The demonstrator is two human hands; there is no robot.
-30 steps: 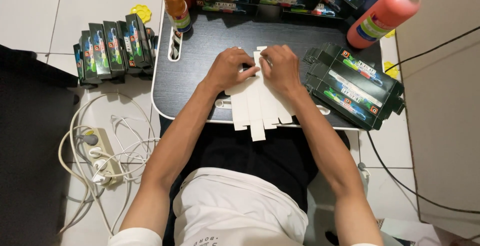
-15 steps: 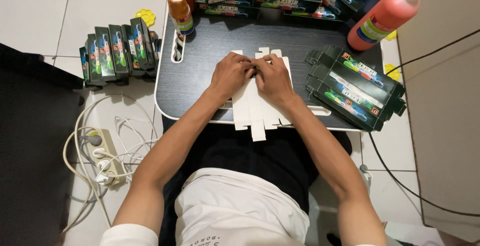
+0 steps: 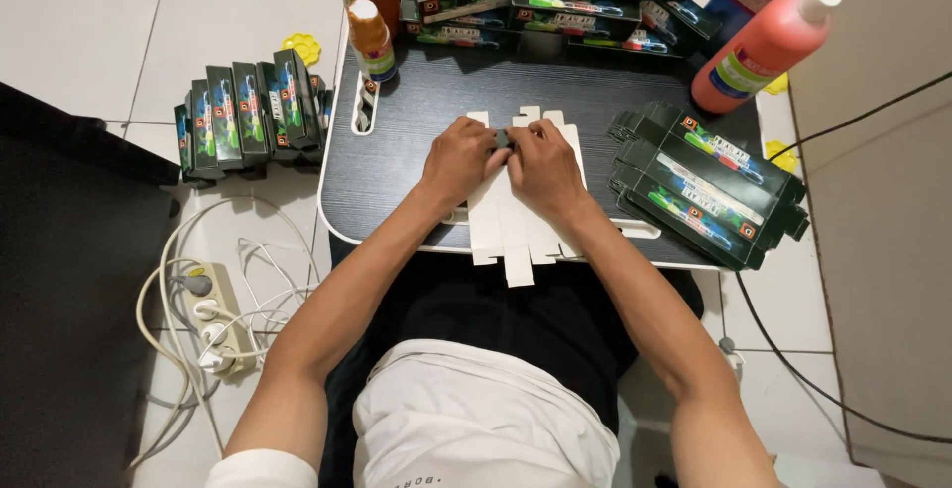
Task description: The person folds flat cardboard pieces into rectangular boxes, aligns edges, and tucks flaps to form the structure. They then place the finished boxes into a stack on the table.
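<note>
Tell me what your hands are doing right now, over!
Left hand and right hand both pressed on the flat white carton blank, pinching a small dark piece between them. Blank lies on the black lap desk. Nothing blocking.

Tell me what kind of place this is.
Probably a home floor used for hand packaging work. A person sits on white tiles at a low black lap table, both hands on a flat white carton, with stacks of printed boxes and a power strip around.
</note>
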